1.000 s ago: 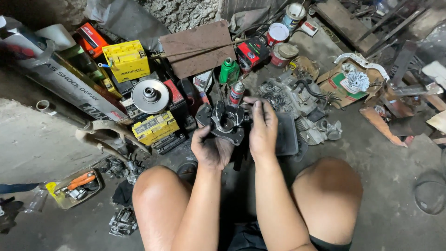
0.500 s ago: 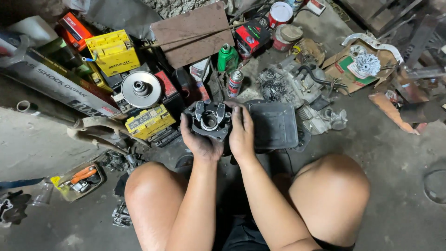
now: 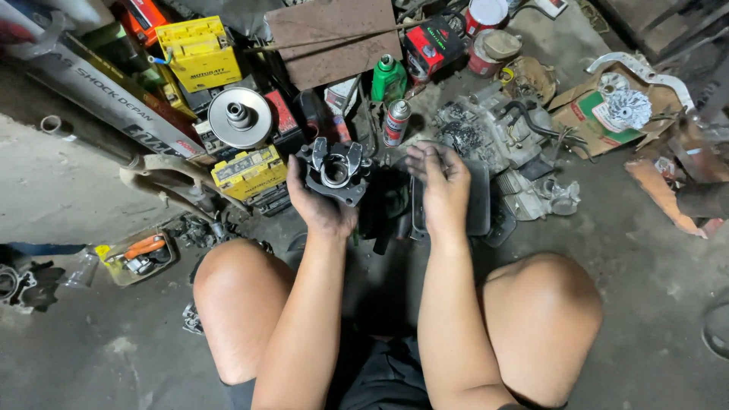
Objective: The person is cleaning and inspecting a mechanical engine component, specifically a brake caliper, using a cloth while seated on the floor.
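Since the earlier frame the right hand (image 3: 440, 186) has come off the grey metal part (image 3: 334, 173) and now hangs beside it, apart, above the dark tray (image 3: 480, 199) on the floor (image 3: 661, 304). Its fingers are curled inward, fingertips close together near the top; whether they pinch some small piece I cannot tell.

Only the left hand (image 3: 319, 205) now carries the metal part, cupping it from below with the palm up and the fingers wrapped round its left side, so the round opening faces the camera, probably to keep that face open to view. It sits in front of the knees, clear of the floor.

Just beyond the hands stand a small spray can (image 3: 396, 121) and a green bottle (image 3: 388, 77), upright and close together. To the left a yellow box (image 3: 249, 173) lies near the left hand, with a round silver pulley (image 3: 239, 116) behind it and a larger yellow box (image 3: 200, 52) further back. To the right, a grey engine block (image 3: 493, 129) rests among loose parts, within reach of the right hand.
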